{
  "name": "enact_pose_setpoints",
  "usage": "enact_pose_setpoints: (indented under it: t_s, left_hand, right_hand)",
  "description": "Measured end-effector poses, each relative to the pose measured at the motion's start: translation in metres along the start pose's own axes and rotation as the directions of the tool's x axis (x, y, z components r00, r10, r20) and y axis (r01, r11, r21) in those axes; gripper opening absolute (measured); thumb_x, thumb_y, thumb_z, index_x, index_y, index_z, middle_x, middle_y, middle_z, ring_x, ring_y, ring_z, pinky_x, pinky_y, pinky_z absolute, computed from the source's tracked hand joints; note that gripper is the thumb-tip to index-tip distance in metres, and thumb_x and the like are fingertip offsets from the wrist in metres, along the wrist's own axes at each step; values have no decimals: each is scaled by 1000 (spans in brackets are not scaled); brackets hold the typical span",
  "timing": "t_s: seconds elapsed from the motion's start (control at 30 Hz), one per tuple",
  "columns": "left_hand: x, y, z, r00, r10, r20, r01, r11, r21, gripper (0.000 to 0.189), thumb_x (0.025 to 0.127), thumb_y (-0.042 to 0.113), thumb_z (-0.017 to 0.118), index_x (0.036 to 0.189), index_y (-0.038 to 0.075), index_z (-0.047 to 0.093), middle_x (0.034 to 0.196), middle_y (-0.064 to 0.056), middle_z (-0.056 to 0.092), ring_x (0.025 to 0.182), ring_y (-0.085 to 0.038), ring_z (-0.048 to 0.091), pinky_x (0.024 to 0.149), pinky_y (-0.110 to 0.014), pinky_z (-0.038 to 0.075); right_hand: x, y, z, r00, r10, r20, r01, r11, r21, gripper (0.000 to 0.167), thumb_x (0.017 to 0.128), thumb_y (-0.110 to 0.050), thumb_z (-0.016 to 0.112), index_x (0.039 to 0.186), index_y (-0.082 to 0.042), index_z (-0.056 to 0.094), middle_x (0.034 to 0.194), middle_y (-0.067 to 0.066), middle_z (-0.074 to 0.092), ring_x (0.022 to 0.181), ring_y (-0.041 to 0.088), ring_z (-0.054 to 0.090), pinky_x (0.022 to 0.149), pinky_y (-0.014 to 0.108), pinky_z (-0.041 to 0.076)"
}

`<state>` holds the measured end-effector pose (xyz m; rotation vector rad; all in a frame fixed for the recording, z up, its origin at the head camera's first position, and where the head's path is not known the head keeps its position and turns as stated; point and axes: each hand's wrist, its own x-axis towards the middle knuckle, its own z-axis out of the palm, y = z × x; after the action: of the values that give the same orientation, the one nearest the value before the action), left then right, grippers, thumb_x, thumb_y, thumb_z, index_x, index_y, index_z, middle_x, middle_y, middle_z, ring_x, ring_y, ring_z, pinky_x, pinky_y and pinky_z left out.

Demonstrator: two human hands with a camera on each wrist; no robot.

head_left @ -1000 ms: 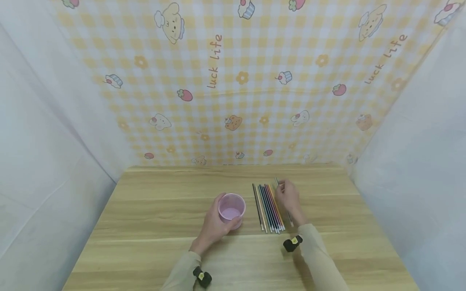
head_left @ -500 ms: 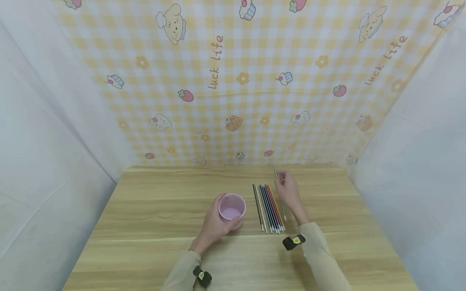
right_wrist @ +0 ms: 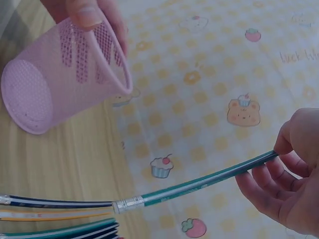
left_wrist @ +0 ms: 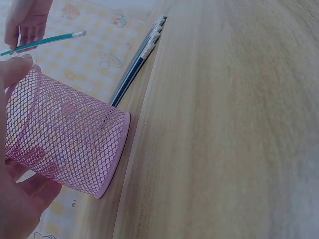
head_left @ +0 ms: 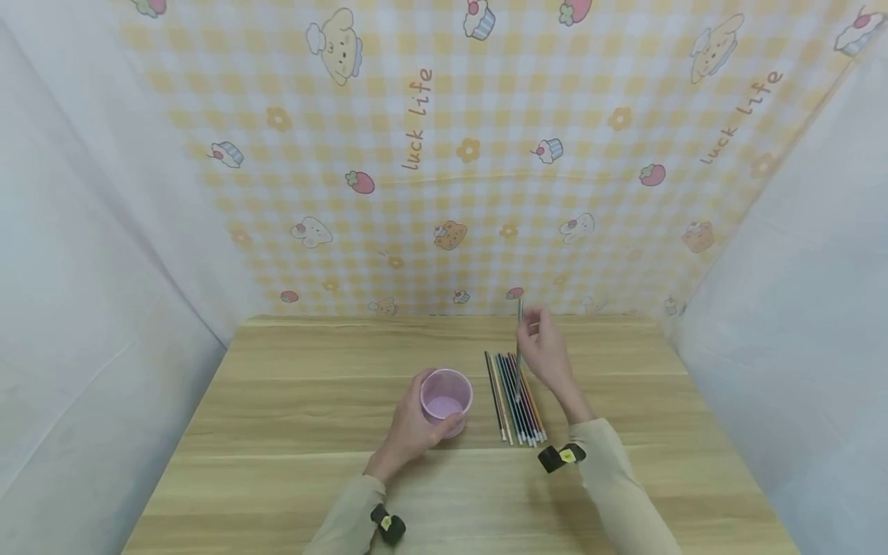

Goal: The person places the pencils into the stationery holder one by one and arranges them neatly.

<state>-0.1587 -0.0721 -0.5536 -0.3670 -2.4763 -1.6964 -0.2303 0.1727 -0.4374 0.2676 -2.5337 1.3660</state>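
Observation:
A pink mesh pen holder (head_left: 446, 395) stands on the table, and my left hand (head_left: 409, 424) grips it round the side, thumb at the front. No pencil shows inside it. My right hand (head_left: 546, 351) pinches a green pencil (right_wrist: 199, 185) near its upper end, eraser end hanging down. In the head view that pencil passes above a row of pencils (head_left: 509, 401) lying side by side on the table, right of the holder. Their white eraser ends point toward me. The left wrist view shows the raised pencil beyond the holder's rim, apart from it.
The wooden table (head_left: 305, 401) runs back to a yellow checked cloth (head_left: 472, 193) with cartoon prints. White cloth walls (head_left: 90, 270) close off both sides. A black wrist camera (head_left: 388, 526) sits on the left sleeve and another black wrist camera (head_left: 560, 456) on the right.
My right hand has lifted the green pencil off the table beside the row and brought it up and to the left. My left hand keeps its grip on the pen holder.

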Motion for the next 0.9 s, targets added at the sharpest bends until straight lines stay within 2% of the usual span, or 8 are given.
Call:
enact_pose_setpoints:
  t_s: [0.23,0.47,0.6,0.7,0.9]
  left_hand:
    - [0,1,1,1000,-8,4,8,1000,7,93,74,39,89,148,12,40,135,-15,58,123,-35,59,99,-55,53]
    - [-2,1,2,1000,-12,-15,12,1000,-2,91,74,39,89,148,14,40,136,-13,58,123,-35,59,98,-56,53]
    - [-4,0,3,999,-9,-37,9,1000,1,91,74,37,89,148,15,41,136,-12,58,122,-33,59,98,-54,54]
    - [-4,-2,4,999,-4,-49,4,1000,2,91,74,37,89,148,16,41,135,-12,59,122,-32,60,98,-54,54]
    - [-3,-5,6,999,1,-44,-1,1000,4,92,74,37,89,148,15,40,134,-13,60,121,-32,60,98,-54,54]
  right_hand:
    - [4,-21,-5,997,-83,-5,83,997,8,26,99,-7,52,122,4,50,112,19,60,97,32,63,68,25,55]
    - [6,-51,-4,987,-156,-34,159,980,116,25,96,-2,55,120,3,50,109,19,60,96,29,63,67,23,60]
    - [5,-67,2,976,-213,-49,219,958,184,24,94,6,56,117,6,49,106,21,61,92,32,64,65,21,60]
    - [1,-77,9,966,-253,-52,258,947,193,24,94,9,56,116,8,48,104,23,62,90,34,66,64,19,60]
    - [-2,-75,29,948,-315,-34,315,927,204,26,93,12,56,117,11,47,102,25,63,87,36,67,62,21,61]
